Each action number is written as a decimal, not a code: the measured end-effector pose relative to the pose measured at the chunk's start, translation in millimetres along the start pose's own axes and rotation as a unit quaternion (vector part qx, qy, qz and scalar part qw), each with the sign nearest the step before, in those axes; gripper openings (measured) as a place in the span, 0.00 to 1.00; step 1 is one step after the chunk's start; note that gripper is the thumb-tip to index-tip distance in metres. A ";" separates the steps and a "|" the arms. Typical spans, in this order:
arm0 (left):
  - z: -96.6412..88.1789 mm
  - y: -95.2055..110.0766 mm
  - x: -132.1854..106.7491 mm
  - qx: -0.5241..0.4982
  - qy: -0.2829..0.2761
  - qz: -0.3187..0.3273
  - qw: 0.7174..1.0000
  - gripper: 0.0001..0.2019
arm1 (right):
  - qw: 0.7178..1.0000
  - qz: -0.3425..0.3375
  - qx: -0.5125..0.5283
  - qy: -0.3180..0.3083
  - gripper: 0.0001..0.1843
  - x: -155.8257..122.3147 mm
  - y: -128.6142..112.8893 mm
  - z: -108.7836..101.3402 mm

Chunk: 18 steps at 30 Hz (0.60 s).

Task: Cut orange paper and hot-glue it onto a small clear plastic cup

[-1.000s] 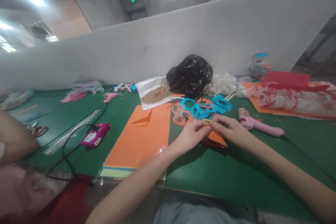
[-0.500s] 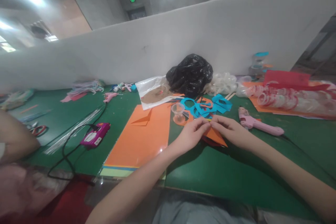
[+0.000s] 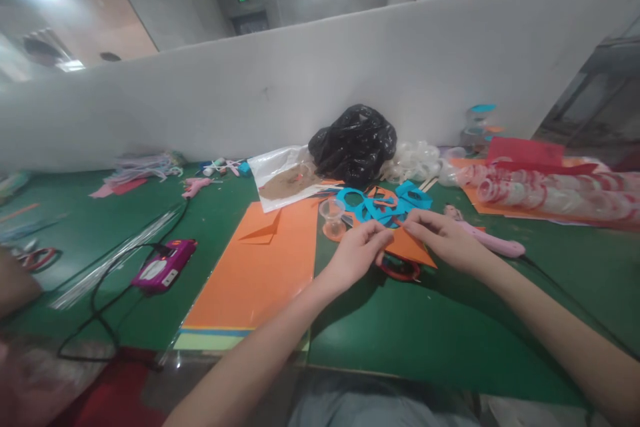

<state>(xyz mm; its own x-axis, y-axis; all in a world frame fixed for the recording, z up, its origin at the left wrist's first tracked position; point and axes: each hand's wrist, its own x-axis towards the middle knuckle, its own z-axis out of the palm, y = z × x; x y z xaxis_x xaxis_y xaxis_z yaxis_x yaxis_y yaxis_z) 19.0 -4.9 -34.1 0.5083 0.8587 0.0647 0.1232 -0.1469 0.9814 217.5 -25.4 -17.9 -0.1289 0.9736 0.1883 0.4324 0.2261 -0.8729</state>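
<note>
A piece of orange paper (image 3: 414,248) is between my two hands, low above the table. My right hand (image 3: 440,235) pinches its upper edge between thumb and fingers. My left hand (image 3: 361,248) is closed at the paper's left side, thumb against fingertips; the exact grip there is partly hidden. Beneath the paper, red-handled scissors (image 3: 401,271) show only their handles. Just beyond my fingers lie blue paper cut-outs (image 3: 380,210), some of them rings. A clear plastic hourglass-shaped piece (image 3: 332,213) stands left of them.
An orange paper stack (image 3: 280,263) lies left of my hands. A pink glue gun (image 3: 493,239) rests at the right, its cord trailing. Behind are a black plastic bag (image 3: 355,143), sand on a white sheet (image 3: 285,180) and red-rimmed clear pieces (image 3: 540,193). A purple power box (image 3: 164,265) sits left, near another person's arm (image 3: 15,283).
The orange paper has shifted and turned slightly between my hands, and my fingertips are a little farther apart. More of the red scissor handles shows below. The view has swung slightly right.
</note>
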 end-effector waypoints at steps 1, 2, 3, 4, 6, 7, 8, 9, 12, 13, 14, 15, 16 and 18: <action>0.0 0.9 -0.3 -0.001 -0.003 0.007 1.000 0.15 | 1.000 0.004 -0.001 0.010 0.25 0.0 0.1 -0.6; 0.2 1.8 -0.5 -0.007 -0.007 0.009 1.000 0.15 | 1.000 0.009 -0.003 0.021 0.26 0.0 0.2 -1.0; 0.5 2.3 -0.5 -0.016 -0.009 0.008 1.000 0.14 | 0.999 0.013 -0.002 0.031 0.26 0.1 0.4 -1.1; 1.0 2.5 -0.4 -0.026 -0.008 0.006 1.000 0.14 | 0.999 0.019 0.004 0.039 0.26 0.2 0.9 -0.7; 1.6 0.9 0.5 -0.043 0.004 0.004 0.999 0.14 | 0.997 0.036 0.045 0.055 0.27 0.6 2.9 2.0; 1.6 -0.6 1.3 -0.051 0.014 0.007 0.999 0.14 | 0.994 0.046 0.072 0.061 0.27 0.7 4.3 4.3; 1.3 -2.5 2.1 -0.060 0.025 0.012 0.998 0.15 | 0.991 0.055 0.097 0.067 0.28 0.7 5.9 7.0; 0.9 -4.5 2.9 -0.071 0.039 0.018 0.997 0.16 | 0.988 0.062 0.119 0.073 0.29 0.6 7.4 10.0; -0.1 -8.7 4.6 -0.106 0.076 0.032 0.991 0.19 | 0.982 0.072 0.157 0.081 0.32 -0.7 10.3 18.6; 0.2 -9.0 4.8 -0.113 0.082 0.039 0.989 0.20 | 0.980 0.075 0.168 0.079 0.33 -1.2 10.7 20.8; 0.9 -8.7 4.6 -0.118 0.085 0.045 0.988 0.21 | 0.978 0.078 0.178 0.074 0.33 -1.8 10.7 22.5; 2.0 -8.0 4.1 -0.121 0.088 0.050 0.988 0.22 | 0.977 0.079 0.186 0.068 0.33 -2.2 10.6 23.7; 3.4 -6.9 3.4 -0.125 0.091 0.053 0.987 0.23 | 0.976 0.080 0.193 0.061 0.33 -2.5 10.2 24.5; 6.3 -4.2 1.4 -0.137 0.099 0.051 0.984 0.24 | 0.975 0.081 0.203 0.047 0.33 -2.7 9.3 25.1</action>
<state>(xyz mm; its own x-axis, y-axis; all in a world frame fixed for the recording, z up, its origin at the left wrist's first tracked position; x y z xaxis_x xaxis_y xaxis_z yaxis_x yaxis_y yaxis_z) 24.6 -6.2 -39.2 0.3275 0.9290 0.1723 -0.1685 -0.1220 0.9781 199.5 -26.7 -37.8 0.0027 0.9983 0.0575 0.0494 0.0573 -0.9971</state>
